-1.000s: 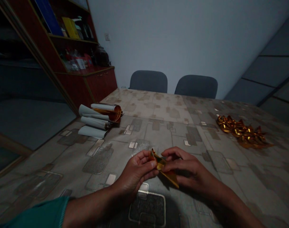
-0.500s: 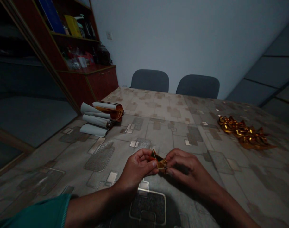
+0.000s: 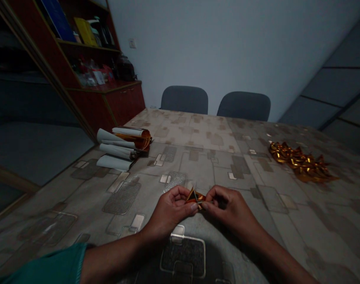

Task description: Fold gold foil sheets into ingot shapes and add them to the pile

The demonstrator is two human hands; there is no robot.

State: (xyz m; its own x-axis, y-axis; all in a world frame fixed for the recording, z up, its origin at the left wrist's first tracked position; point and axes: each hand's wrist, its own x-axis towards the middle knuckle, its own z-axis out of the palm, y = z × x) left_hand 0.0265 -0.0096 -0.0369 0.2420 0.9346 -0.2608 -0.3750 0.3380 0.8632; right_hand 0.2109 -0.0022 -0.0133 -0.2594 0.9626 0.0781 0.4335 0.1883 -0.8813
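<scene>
A small folded piece of gold foil paper [image 3: 198, 196] is held between my two hands above the near part of the table. My left hand [image 3: 174, 205] pinches its left end between thumb and fingers. On the right end, my right hand [image 3: 224, 203] is closed with thumb and fingertips gripping the foil. A pointed flap stands up at the middle of the piece, and the fingers hide its ends. Far to the right lies a cluster of folded gold foil pieces [image 3: 298, 161]. At the left rests a stack of curled gold foil sheets [image 3: 117, 158] with pale backs.
The table [image 3: 197, 165] has a patterned cover. Two grey chairs [image 3: 184, 99] stand along its far side by the wall. Behind the table at the left is a red-brown cabinet [image 3: 125, 100] with things on its shelves.
My right thumb and fingers have closed in on the foil's right end. The foil has turned, and its pointed flap shows more openly. The view has shifted slightly.
</scene>
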